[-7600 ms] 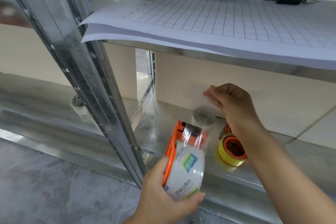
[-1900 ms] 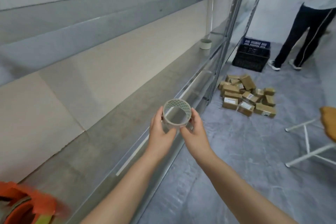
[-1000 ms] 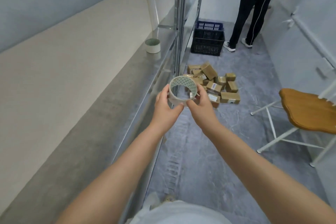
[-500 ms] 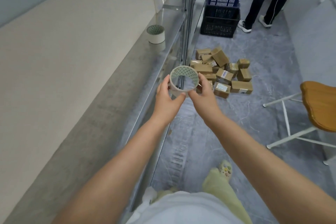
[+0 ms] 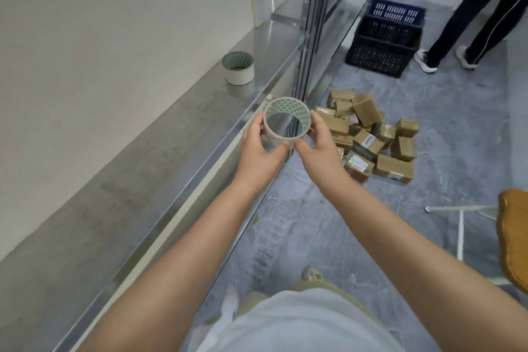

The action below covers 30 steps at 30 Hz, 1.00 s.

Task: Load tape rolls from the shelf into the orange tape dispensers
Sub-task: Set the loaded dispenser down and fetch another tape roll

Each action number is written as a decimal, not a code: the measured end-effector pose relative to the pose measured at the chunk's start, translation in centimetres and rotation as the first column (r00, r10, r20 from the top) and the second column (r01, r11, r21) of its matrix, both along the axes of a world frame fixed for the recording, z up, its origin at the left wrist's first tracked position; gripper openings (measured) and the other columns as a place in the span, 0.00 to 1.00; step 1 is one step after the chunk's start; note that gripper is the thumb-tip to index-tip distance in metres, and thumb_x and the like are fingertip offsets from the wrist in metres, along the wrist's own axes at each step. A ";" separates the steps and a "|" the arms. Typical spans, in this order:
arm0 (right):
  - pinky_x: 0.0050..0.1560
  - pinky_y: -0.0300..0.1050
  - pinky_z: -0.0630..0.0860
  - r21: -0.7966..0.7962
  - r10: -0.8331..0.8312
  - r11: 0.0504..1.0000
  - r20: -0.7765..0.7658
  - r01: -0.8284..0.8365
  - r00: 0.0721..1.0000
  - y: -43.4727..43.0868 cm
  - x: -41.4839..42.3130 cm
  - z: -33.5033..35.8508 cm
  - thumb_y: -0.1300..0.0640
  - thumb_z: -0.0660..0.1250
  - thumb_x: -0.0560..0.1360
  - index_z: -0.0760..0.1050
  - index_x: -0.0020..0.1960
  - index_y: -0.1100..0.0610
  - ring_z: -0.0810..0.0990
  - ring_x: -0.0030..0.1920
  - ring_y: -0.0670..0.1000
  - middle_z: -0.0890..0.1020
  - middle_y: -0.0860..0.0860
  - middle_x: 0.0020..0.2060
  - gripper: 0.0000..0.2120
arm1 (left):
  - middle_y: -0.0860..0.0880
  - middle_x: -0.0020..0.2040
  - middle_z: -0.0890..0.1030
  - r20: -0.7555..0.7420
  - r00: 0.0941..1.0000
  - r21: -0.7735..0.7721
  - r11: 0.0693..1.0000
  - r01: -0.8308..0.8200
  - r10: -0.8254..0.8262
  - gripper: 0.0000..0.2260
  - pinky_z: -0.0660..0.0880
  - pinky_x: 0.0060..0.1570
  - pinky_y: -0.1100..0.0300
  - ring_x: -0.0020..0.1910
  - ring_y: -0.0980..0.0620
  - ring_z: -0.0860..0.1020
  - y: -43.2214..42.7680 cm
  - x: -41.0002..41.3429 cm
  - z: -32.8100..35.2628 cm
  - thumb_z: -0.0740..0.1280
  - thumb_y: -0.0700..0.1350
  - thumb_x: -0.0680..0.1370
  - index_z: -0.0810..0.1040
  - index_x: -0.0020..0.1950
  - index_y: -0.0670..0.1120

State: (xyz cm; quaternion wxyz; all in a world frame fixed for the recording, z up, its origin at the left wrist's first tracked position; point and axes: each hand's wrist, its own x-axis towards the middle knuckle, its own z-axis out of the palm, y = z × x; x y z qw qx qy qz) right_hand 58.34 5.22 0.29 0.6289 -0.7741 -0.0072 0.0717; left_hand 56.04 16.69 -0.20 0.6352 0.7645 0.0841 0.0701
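left hand (image 5: pixel 258 151) and right hand (image 5: pixel 315 143) both hold tape roll (image 5: pixel 285 123) between them, fingers curled round its sides, hole facing up. roll in air just past shelf (image 5: pixel 143 180) edge. second tape roll (image 5: pixel 238 68) stands on shelf, far ahead of left hand. pile of boxes (image 5: pixel 371 140) on floor just past right hand.

Bright, even indoor light, shadows soft and faint, pale sheen along the metal shelf (image 5: pixel 148 174) edge, mild glare on the floor (image 5: pixel 428 237), wide-angle bending at borders, boxes (image 5: pixel 368 134) slightly soft.
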 end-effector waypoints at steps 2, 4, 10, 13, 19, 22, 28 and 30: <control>0.71 0.52 0.66 -0.006 0.037 0.999 0.012 -0.036 0.999 -1.5 2.0 0.2 0.60 0.64 0.75 0.61 0.73 0.52 0.68 0.69 0.48 0.68 0.52 0.70 0.28 | 0.47 0.69 0.71 0.008 1.000 0.003 1.000 -0.022 0.022 0.31 0.68 0.69 0.47 0.68 0.51 0.70 -1.4 1.7 -0.1 0.68 0.40 0.70 0.65 0.72 0.48; 0.72 0.53 0.66 -0.004 0.065 0.998 -0.001 -0.065 0.998 -2.9 3.9 0.2 0.60 0.64 0.75 0.60 0.73 0.52 0.68 0.70 0.48 0.68 0.52 0.70 0.28 | 0.47 0.69 0.71 0.005 0.999 0.007 0.999 -0.049 0.049 0.31 0.68 0.68 0.47 0.68 0.51 0.70 -2.7 3.1 -0.2 0.69 0.41 0.70 0.64 0.72 0.48; 0.72 0.53 0.65 0.015 0.150 0.989 -0.027 -0.149 0.988 -4.3 8.1 -0.1 0.61 0.64 0.73 0.61 0.72 0.51 0.67 0.70 0.48 0.68 0.52 0.69 0.29 | 0.50 0.69 0.71 -0.016 0.992 -0.004 0.992 -0.125 0.125 0.31 0.68 0.68 0.47 0.68 0.53 0.70 -4.3 6.5 -0.6 0.68 0.45 0.69 0.65 0.71 0.52; 0.71 0.55 0.66 0.019 0.173 0.985 -0.036 -0.173 0.984 -3.6 10.2 -0.3 0.61 0.65 0.72 0.62 0.72 0.51 0.67 0.70 0.49 0.69 0.52 0.69 0.29 | 0.49 0.69 0.70 -0.038 0.988 0.021 0.988 -0.151 0.151 0.30 0.68 0.68 0.47 0.68 0.53 0.69 -3.6 8.3 -1.2 0.70 0.45 0.70 0.64 0.71 0.52; 0.71 0.57 0.65 0.013 0.223 0.975 -0.052 -0.222 0.973 0.8 16.0 -1.2 0.64 0.61 0.73 0.61 0.72 0.51 0.68 0.70 0.51 0.68 0.53 0.69 0.29 | 0.47 0.69 0.70 -0.037 0.982 0.027 0.983 -0.184 0.185 0.30 0.67 0.69 0.49 0.68 0.53 0.70 0.4 13.2 -2.6 0.68 0.45 0.68 0.64 0.70 0.52; 0.71 0.56 0.66 0.009 0.257 0.966 -0.031 -0.257 0.966 3.7 18.4 -1.7 0.65 0.61 0.73 0.62 0.72 0.52 0.68 0.69 0.51 0.69 0.54 0.69 0.28 | 0.55 0.64 0.72 -0.012 0.973 0.035 0.972 -0.232 0.232 0.28 0.68 0.65 0.58 0.63 0.59 0.71 3.0 15.3 -3.4 0.69 0.42 0.70 0.64 0.64 0.63; 0.67 0.41 0.68 -0.010 0.310 0.951 -0.036 -0.310 0.950 7.9 21.9 -2.9 0.66 0.61 0.73 0.60 0.73 0.55 0.69 0.68 0.49 0.68 0.54 0.70 0.29 | 0.61 0.59 0.69 -0.014 0.950 0.067 0.949 -0.309 0.311 0.27 0.66 0.60 0.66 0.60 0.60 0.70 6.1 17.4 -4.0 0.66 0.44 0.68 0.61 0.61 0.65; 0.64 0.37 0.69 -0.023 0.314 0.949 -0.013 -0.314 0.949 8.6 23.0 -3.1 0.65 0.61 0.73 0.61 0.72 0.54 0.70 0.67 0.48 0.70 0.54 0.69 0.28 | 0.68 0.57 0.67 -0.008 0.952 0.095 0.948 -0.303 0.305 0.27 0.64 0.55 0.75 0.57 0.69 0.70 6.7 17.8 -3.8 0.66 0.45 0.68 0.61 0.58 0.70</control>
